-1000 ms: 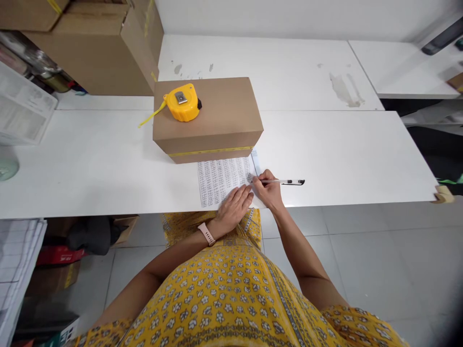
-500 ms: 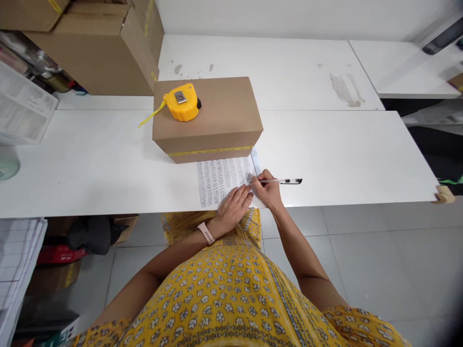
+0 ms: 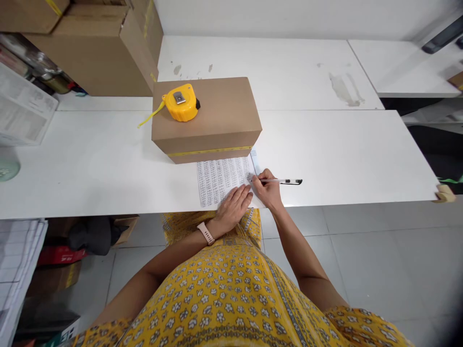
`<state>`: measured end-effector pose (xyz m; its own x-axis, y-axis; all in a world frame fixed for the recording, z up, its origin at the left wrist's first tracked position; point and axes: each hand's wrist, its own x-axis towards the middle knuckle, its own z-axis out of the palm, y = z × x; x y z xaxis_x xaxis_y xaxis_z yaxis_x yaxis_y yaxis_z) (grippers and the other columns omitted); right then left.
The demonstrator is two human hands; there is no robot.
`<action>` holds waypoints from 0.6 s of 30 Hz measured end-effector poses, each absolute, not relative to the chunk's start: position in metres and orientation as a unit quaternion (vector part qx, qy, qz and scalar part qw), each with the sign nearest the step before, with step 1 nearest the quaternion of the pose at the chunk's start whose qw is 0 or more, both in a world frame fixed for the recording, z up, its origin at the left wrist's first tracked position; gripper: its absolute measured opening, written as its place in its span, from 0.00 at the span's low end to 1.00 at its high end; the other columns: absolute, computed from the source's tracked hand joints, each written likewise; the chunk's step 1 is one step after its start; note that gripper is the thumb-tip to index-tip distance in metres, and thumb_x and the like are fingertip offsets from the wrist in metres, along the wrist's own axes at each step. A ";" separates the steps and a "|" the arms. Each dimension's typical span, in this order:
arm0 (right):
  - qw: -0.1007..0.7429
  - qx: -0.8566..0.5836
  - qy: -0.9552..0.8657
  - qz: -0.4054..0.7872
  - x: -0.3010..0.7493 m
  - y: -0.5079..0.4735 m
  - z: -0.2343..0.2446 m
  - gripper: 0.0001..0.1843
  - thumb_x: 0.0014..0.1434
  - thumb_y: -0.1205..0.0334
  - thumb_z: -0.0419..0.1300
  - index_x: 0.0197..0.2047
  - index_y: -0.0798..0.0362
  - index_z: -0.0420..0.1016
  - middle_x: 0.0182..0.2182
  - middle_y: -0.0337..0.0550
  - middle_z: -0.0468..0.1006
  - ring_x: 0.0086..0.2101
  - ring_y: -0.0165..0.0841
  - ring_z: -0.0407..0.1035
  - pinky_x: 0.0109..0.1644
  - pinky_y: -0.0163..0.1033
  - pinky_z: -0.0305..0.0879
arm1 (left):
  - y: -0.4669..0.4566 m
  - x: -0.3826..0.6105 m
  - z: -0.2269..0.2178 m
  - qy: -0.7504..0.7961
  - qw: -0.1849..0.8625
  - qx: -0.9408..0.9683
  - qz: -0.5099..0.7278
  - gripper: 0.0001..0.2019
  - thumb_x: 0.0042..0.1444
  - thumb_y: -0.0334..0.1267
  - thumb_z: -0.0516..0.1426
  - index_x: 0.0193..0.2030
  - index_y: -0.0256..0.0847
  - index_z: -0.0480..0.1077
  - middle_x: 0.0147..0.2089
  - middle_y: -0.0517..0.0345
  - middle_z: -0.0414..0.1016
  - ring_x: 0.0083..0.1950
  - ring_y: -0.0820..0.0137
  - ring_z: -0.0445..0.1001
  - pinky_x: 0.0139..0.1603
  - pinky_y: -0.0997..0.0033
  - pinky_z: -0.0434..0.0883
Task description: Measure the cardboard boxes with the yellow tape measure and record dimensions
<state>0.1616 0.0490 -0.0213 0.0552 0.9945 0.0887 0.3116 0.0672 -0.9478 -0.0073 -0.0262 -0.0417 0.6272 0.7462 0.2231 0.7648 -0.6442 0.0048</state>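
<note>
My right hand (image 3: 267, 189) grips a pen (image 3: 285, 181) with a clear barrel and black ends, its tip down at the right side of a written sheet of paper (image 3: 217, 180). Columns of small handwriting cover much of the sheet. My left hand (image 3: 235, 205) lies flat with fingers stretched over the sheet's lower right part, close beside the pen tip. Just beyond the paper stands a closed brown cardboard box (image 3: 217, 108), hiding the sheet's top edge. On the box rests a yellow tape measure (image 3: 182, 103), a short length of its tape hanging out to the left.
The white table (image 3: 336, 159) has its front edge at my waist. Large cardboard boxes (image 3: 97, 58) are stacked at the back left, beside a white printed carton (image 3: 21, 103). A green round object (image 3: 9, 168) sits at the left edge.
Almost nothing differs. Both hands stay in place with the pen at the paper; the whole view has shifted very slightly.
</note>
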 end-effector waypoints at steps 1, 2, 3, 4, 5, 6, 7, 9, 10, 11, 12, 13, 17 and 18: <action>0.451 -0.568 -0.575 0.378 0.161 0.049 -0.021 0.17 0.58 0.52 0.64 0.27 0.47 0.60 0.19 0.30 0.62 0.23 0.28 0.56 0.30 0.38 0.55 | -0.026 -0.007 -0.041 -0.418 0.048 -0.901 -0.106 0.25 0.74 0.40 0.52 0.71 0.28 0.64 0.76 0.38 0.61 0.78 0.55 0.59 0.78 0.53 0.60; 0.451 -0.569 -0.574 0.379 0.161 0.049 -0.020 0.17 0.58 0.52 0.64 0.27 0.47 0.60 0.19 0.30 0.62 0.23 0.28 0.56 0.30 0.38 0.55 | -0.026 -0.007 -0.041 -0.417 0.049 -0.901 -0.107 0.24 0.73 0.40 0.52 0.71 0.28 0.65 0.76 0.38 0.62 0.78 0.55 0.60 0.78 0.53 0.60; 0.449 -0.570 -0.573 0.381 0.161 0.049 -0.019 0.17 0.57 0.53 0.64 0.26 0.47 0.60 0.19 0.30 0.62 0.23 0.28 0.56 0.30 0.38 0.55 | -0.026 -0.007 -0.040 -0.417 0.047 -0.901 -0.109 0.24 0.73 0.40 0.52 0.71 0.28 0.65 0.76 0.37 0.62 0.78 0.55 0.60 0.78 0.53 0.60; 0.448 -0.572 -0.571 0.383 0.161 0.049 -0.019 0.17 0.57 0.53 0.64 0.26 0.47 0.60 0.19 0.30 0.62 0.23 0.28 0.56 0.30 0.38 0.55 | -0.026 -0.007 -0.039 -0.417 0.043 -0.901 -0.109 0.24 0.73 0.40 0.53 0.71 0.28 0.65 0.76 0.37 0.62 0.78 0.55 0.60 0.78 0.53 0.60; 0.448 -0.573 -0.569 0.384 0.161 0.049 -0.018 0.17 0.57 0.53 0.64 0.26 0.47 0.60 0.19 0.30 0.62 0.23 0.28 0.56 0.30 0.38 0.55 | -0.026 -0.007 -0.039 -0.417 0.039 -0.901 -0.108 0.25 0.73 0.40 0.53 0.71 0.28 0.65 0.76 0.37 0.62 0.78 0.55 0.60 0.78 0.53 0.60; 0.448 -0.574 -0.567 0.384 0.160 0.049 -0.018 0.17 0.57 0.53 0.64 0.26 0.47 0.60 0.19 0.30 0.62 0.23 0.28 0.56 0.29 0.38 0.54 | -0.026 -0.007 -0.039 -0.417 0.036 -0.902 -0.108 0.25 0.73 0.39 0.53 0.71 0.28 0.65 0.76 0.37 0.62 0.78 0.55 0.59 0.78 0.53 0.60; 0.449 -0.575 -0.566 0.384 0.160 0.049 -0.018 0.17 0.57 0.53 0.64 0.26 0.47 0.59 0.19 0.30 0.62 0.23 0.28 0.56 0.29 0.38 0.54 | -0.025 -0.007 -0.039 -0.417 0.036 -0.902 -0.109 0.25 0.73 0.39 0.53 0.71 0.28 0.65 0.76 0.37 0.62 0.78 0.55 0.59 0.78 0.53 0.60; 0.451 -0.575 -0.564 0.385 0.160 0.049 -0.017 0.17 0.57 0.53 0.63 0.26 0.46 0.59 0.19 0.30 0.61 0.23 0.29 0.56 0.29 0.38 0.55 | -0.025 -0.008 -0.039 -0.415 0.041 -0.902 -0.110 0.24 0.73 0.39 0.53 0.71 0.28 0.65 0.76 0.36 0.62 0.78 0.55 0.60 0.79 0.54 0.59; 0.452 -0.574 -0.563 0.386 0.160 0.049 -0.017 0.17 0.57 0.53 0.63 0.26 0.46 0.59 0.19 0.30 0.61 0.23 0.29 0.56 0.29 0.38 0.55 | -0.025 -0.008 -0.039 -0.415 0.042 -0.902 -0.109 0.24 0.73 0.40 0.52 0.71 0.28 0.65 0.76 0.37 0.62 0.78 0.55 0.60 0.79 0.53 0.59; 0.453 -0.574 -0.562 0.386 0.160 0.049 -0.017 0.17 0.57 0.52 0.64 0.26 0.46 0.59 0.19 0.30 0.62 0.23 0.29 0.56 0.29 0.38 0.55 | -0.025 -0.008 -0.040 -0.416 0.041 -0.902 -0.108 0.24 0.73 0.40 0.52 0.71 0.28 0.65 0.76 0.37 0.62 0.78 0.55 0.60 0.79 0.53 0.59; 0.455 -0.575 -0.561 0.385 0.160 0.049 -0.017 0.17 0.57 0.52 0.64 0.27 0.46 0.59 0.19 0.30 0.62 0.23 0.29 0.56 0.29 0.38 0.55 | -0.025 -0.008 -0.040 -0.417 0.037 -0.902 -0.106 0.24 0.74 0.40 0.52 0.71 0.29 0.65 0.76 0.37 0.61 0.78 0.55 0.59 0.79 0.53 0.59; 0.456 -0.576 -0.560 0.383 0.160 0.049 -0.017 0.17 0.57 0.52 0.64 0.27 0.46 0.59 0.19 0.30 0.62 0.23 0.28 0.56 0.29 0.38 0.55 | -0.025 -0.008 -0.040 -0.418 0.032 -0.902 -0.105 0.25 0.74 0.40 0.52 0.72 0.29 0.64 0.77 0.38 0.60 0.78 0.55 0.58 0.79 0.53 0.59; 0.458 -0.576 -0.564 0.375 0.160 0.049 -0.018 0.17 0.57 0.52 0.64 0.26 0.47 0.59 0.19 0.30 0.62 0.23 0.28 0.56 0.29 0.37 0.55 | -0.026 -0.008 -0.038 -0.420 0.029 -0.902 -0.100 0.25 0.74 0.40 0.52 0.72 0.30 0.64 0.77 0.38 0.60 0.78 0.56 0.58 0.79 0.53 0.59; 0.458 -0.575 -0.564 0.376 0.160 0.049 -0.018 0.17 0.57 0.52 0.64 0.26 0.47 0.59 0.19 0.30 0.62 0.23 0.28 0.56 0.29 0.37 0.55 | -0.026 -0.008 -0.037 -0.419 0.032 -0.902 -0.100 0.25 0.74 0.40 0.51 0.72 0.29 0.64 0.76 0.38 0.61 0.78 0.56 0.59 0.78 0.53 0.60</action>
